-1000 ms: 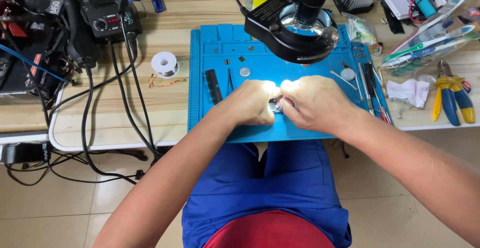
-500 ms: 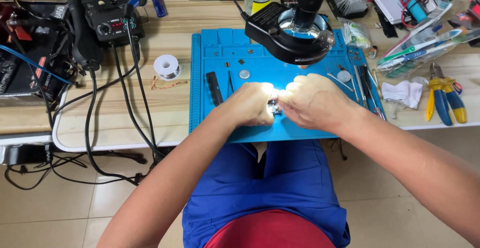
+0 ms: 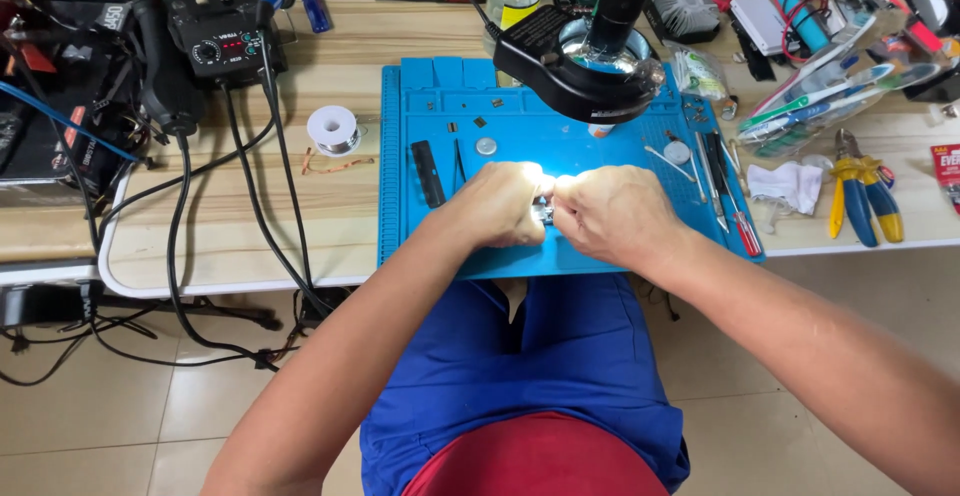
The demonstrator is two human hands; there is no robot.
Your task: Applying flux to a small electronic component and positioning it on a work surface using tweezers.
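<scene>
My left hand (image 3: 497,206) and my right hand (image 3: 615,216) meet over the front middle of a blue work mat (image 3: 420,196), under a bright light. Both hands pinch a small dark-and-silver part (image 3: 545,211) between their fingertips; most of it is hidden by the fingers. A black ring-light magnifier (image 3: 590,61) hangs just above and behind the hands. Small loose parts, among them a coin cell (image 3: 486,146) and a black bar (image 3: 428,173), lie on the mat to the left of my left hand.
A solder spool (image 3: 333,129) sits left of the mat. A black soldering station (image 3: 215,41) with cables stands at the back left. Screwdrivers (image 3: 728,196), yellow-and-blue pliers (image 3: 860,196), a white cloth (image 3: 785,184) and clutter lie at the right.
The hands stay together on the small part with only slight finger movement. The view has shifted a little.
</scene>
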